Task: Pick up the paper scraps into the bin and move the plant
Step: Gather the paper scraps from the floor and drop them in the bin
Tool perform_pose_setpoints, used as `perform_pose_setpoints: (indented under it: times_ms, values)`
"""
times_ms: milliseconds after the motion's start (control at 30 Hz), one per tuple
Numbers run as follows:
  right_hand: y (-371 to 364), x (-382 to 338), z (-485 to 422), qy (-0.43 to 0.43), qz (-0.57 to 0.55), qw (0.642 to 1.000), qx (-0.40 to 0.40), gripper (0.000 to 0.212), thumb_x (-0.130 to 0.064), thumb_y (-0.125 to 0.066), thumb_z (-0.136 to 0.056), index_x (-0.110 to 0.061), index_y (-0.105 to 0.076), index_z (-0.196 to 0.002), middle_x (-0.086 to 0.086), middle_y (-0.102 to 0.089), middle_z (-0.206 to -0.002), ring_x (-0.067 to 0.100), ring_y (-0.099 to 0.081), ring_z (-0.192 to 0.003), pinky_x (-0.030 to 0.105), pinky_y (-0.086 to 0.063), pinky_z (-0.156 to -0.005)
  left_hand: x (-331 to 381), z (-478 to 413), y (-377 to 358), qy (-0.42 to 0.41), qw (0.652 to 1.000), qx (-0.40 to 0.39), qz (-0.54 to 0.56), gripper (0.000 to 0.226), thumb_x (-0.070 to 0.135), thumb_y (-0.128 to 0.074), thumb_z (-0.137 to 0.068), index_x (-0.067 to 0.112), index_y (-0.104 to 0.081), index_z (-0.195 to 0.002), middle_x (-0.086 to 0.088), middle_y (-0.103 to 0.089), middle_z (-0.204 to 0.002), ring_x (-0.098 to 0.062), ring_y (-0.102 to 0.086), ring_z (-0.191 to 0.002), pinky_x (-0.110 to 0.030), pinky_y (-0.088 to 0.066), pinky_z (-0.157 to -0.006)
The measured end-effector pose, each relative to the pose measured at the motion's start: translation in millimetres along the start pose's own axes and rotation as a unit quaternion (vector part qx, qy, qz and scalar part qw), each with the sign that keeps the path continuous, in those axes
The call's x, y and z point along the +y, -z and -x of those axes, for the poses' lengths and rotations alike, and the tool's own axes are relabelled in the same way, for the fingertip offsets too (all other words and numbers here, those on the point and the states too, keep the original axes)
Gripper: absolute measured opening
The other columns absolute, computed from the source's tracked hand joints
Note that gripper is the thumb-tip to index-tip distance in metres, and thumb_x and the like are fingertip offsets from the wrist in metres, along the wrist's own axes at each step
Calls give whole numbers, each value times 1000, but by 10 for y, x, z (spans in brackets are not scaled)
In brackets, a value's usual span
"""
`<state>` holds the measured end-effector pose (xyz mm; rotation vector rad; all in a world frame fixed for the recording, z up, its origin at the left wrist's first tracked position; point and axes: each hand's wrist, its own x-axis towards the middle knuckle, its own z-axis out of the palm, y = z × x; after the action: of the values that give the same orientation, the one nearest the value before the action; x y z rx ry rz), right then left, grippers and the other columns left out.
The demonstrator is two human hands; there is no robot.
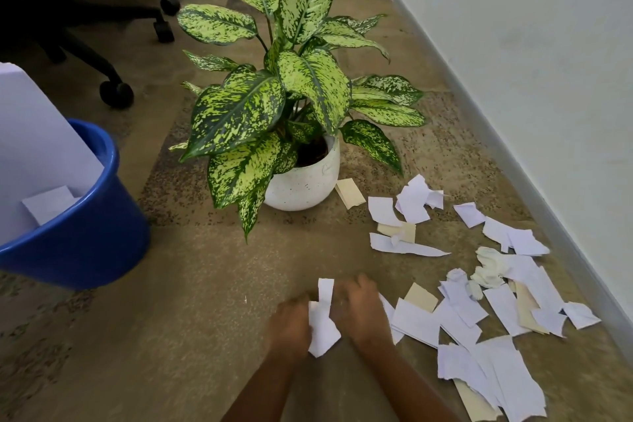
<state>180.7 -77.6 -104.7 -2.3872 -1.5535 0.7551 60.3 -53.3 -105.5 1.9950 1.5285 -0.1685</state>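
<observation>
My left hand [289, 325] and my right hand [359, 310] are low in the middle, pressed together around a bunch of white paper scraps [322, 322] on the carpet. Several more white and cream scraps [479, 305] lie scattered to the right, up to the wall. The plant [274, 86], with broad speckled green leaves, stands in a white pot [305, 181] just beyond my hands. A blue bin [85, 226] sits at the left and holds large white sheets [37, 147].
A white wall with a grey skirting [534, 161] runs diagonally along the right. Black office chair bases with castors [116, 92] stand at the far left behind the bin. Brown carpet [191, 301] lies between bin and hands.
</observation>
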Motion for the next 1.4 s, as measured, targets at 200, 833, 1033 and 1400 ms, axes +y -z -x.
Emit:
perform_pose_setpoints:
  times_ms: [200, 833, 1033, 1400]
  values:
    - [87, 7, -61, -6, 71, 995, -75, 66, -38, -52, -91, -22, -20, -147, 7, -19, -154, 27, -23, -139, 33, -30, -113, -83, -15, 72, 37, 990, 27, 134, 42, 27, -51, -90, 12, -54, -129, -8, -59, -131, -23, -55, -123, -29, -42, -101]
    - [-9, -315, -75, -63, -92, 993, -42, 31, -20, -54, -92, -12, -57, -122, 8, -57, -127, 20, -54, -116, 25, -41, -96, -108, -15, 122, 148, 889, 43, 431, 25, 7, -36, -97, 8, -51, -117, -19, -67, -94, -33, -66, -80, -41, -57, -72]
    - [-53, -321, 115, -53, -154, 987, 13, 31, -17, -50, -93, -13, -58, -122, 4, -63, -119, 16, -57, -114, 22, -43, -96, 251, 83, 126, 122, 821, -65, 554, 23, 26, -52, -94, 12, -62, -109, -13, -69, -105, -25, -66, -98, -31, -57, -68]
    - [344, 535, 293, -183, 63, 981, -26, 72, -44, -58, -86, -27, -20, -145, 3, -11, -157, 23, -10, -146, 45, -25, -114, 570, 132, -159, 168, 870, -101, 453, 41, 17, -51, -94, 3, -47, -132, -16, -57, -130, -29, -55, -118, -36, -46, -98]
